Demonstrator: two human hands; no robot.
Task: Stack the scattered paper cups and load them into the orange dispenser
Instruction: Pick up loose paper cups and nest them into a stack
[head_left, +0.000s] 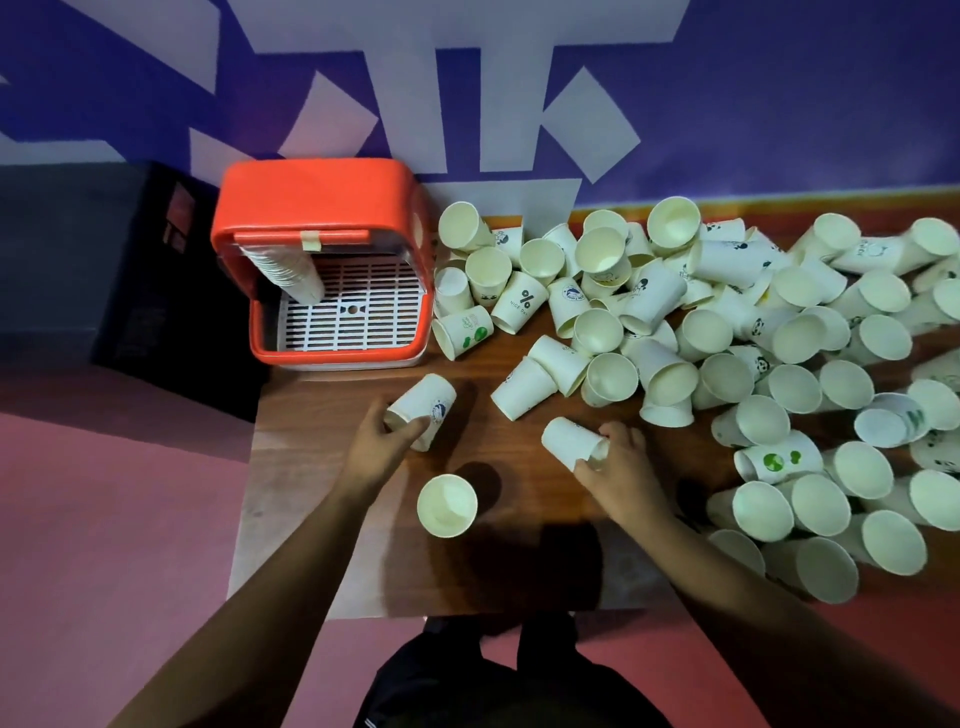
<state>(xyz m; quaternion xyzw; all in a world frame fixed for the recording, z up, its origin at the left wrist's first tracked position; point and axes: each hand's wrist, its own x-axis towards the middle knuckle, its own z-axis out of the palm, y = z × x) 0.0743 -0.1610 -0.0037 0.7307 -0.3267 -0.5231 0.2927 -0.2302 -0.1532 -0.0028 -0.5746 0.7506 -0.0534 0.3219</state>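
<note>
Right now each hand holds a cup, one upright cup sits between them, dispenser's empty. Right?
Not empty: head view shows a cup stack inside the dispenser. The left hand and right hand each hold a cup, upright cup between them.

Wooden table (301, 415) standing against blue wall (779, 104) that is carrying large white lettering. Black box (156, 260) sitting at table's left. Pink floor (104, 519) showing below.

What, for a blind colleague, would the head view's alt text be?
A person's left hand grips a paper cup, the right hand another cup, at a wooden table. An upright cup stands between them; a heap of scattered cups lies right of an orange dispenser holding a cup stack.
</note>
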